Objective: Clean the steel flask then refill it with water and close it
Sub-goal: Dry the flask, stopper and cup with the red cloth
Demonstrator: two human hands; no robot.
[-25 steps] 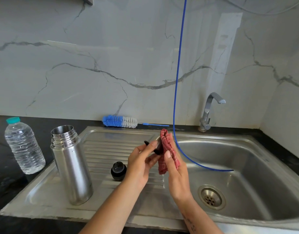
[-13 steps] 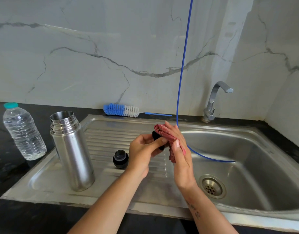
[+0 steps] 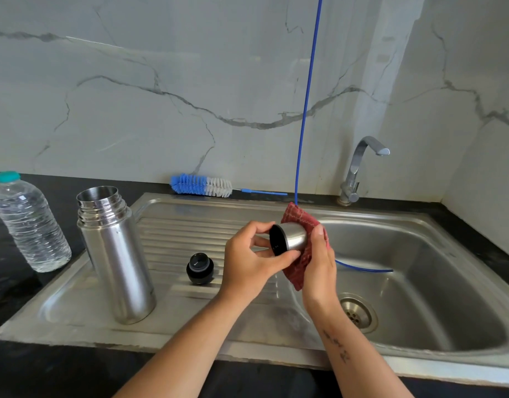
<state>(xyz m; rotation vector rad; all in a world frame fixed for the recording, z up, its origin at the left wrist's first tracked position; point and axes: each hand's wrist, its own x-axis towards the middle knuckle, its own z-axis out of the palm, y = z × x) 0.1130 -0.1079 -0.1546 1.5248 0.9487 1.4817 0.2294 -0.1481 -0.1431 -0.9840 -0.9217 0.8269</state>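
Marble wall is backing a steel sink (image 3: pixel 173 222), where the flask (image 3: pixel 115 254) is standing open. Left hand (image 3: pixel 252 262) is pinching the cup lid (image 3: pixel 289 239); right hand (image 3: pixel 319 265) is pressing a red cloth (image 3: pixel 298 271) around it. Drying seems underway; next, probably refilling from the water bottle (image 3: pixel 29 222).

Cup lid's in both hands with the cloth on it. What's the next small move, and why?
Probably turn the steel cup lid a little in the left hand so the red checked cloth, pressed on by the right hand, reaches an unwiped side. The cloth covers only its far side, while the tall steel flask stands open and the black stopper lies waiting.
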